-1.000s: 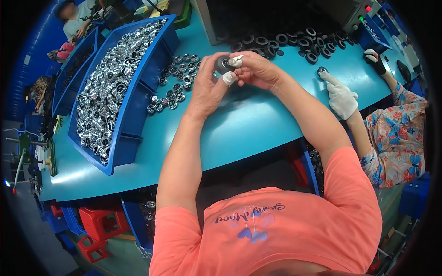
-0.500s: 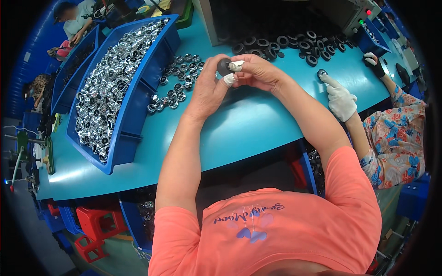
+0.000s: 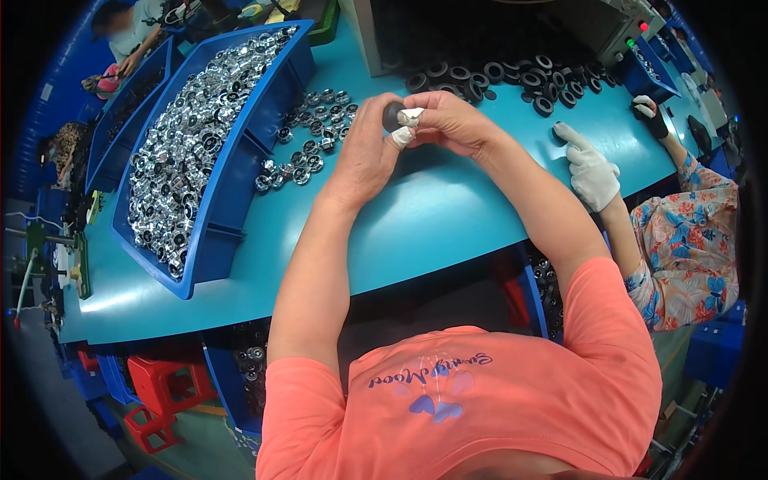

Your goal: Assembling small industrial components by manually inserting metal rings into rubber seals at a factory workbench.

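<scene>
A dark ring (image 3: 392, 116) is pinched between the left hand (image 3: 366, 152) and right hand (image 3: 448, 122), above the teal desk (image 3: 432, 216), beside a blue bin (image 3: 232, 184).

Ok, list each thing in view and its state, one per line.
left hand: gripping the dark round part
right hand: gripping the same part
dark round part: held above the table
blue bin: full of shiny parts
black rings: loose on the table
</scene>
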The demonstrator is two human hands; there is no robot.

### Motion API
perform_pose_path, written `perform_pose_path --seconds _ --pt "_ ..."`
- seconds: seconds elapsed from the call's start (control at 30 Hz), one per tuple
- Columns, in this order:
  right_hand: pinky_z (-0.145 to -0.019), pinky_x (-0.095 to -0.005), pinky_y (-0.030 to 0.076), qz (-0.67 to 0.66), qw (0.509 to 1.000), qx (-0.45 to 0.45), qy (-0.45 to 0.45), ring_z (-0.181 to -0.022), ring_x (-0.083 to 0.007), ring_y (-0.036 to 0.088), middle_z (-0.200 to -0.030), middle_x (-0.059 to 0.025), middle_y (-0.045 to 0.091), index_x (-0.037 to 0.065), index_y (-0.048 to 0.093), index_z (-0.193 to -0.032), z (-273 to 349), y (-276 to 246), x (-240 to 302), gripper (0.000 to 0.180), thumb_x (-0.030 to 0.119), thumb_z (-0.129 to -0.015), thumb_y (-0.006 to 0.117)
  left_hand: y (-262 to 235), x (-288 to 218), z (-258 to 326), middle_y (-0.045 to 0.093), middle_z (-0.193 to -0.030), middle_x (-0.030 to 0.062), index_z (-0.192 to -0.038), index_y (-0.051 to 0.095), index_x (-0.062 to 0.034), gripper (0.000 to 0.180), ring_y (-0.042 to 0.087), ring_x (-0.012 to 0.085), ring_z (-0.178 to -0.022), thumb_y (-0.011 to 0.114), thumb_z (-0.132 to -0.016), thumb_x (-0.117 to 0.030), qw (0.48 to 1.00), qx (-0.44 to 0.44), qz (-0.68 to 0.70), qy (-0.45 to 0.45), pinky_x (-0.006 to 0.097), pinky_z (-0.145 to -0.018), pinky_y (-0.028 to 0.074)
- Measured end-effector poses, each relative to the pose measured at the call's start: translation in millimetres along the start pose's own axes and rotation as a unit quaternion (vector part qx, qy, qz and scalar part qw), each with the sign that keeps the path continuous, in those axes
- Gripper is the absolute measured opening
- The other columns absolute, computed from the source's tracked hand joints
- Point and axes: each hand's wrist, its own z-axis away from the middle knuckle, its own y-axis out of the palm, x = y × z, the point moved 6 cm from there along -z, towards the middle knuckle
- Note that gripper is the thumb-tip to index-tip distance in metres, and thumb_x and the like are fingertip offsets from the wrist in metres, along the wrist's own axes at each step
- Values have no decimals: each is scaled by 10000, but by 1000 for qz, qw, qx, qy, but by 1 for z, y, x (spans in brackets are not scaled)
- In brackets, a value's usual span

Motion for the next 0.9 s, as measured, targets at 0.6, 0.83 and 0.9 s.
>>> perform_pose_path --seconds 0.6,0.83,0.9 --pt "-856 -319 578 47 995 -40 -74 -932 -174 672 -999 -92 686 -16 639 -1093 2 8 14 336 146 -838 788 2 30 0 647 -1077 75 -1215 567 -10 263 615 135 -857 532 -1021 -184 933 -44 328 -142 315 -742 552" --pt "-846 -312 558 88 992 -25 -83 -906 -167 672 -978 -88 692 -8 652 -1034 -1 8 12 298 115 -808 803 7 39 4 677 -1015 76 -1149 604 3 235 649 155 -827 518 -1023 -174 914 -94 360 -161 300 -756 537" --pt "-840 -301 544 87 992 -20 -87 -889 -159 665 -974 -82 690 -4 653 -1030 -3 8 9 292 117 -808 800 6 40 4 680 -1012 75 -1139 612 8 228 645 153 -838 526 -1015 -163 914 -92 363 -157 295 -755 526"
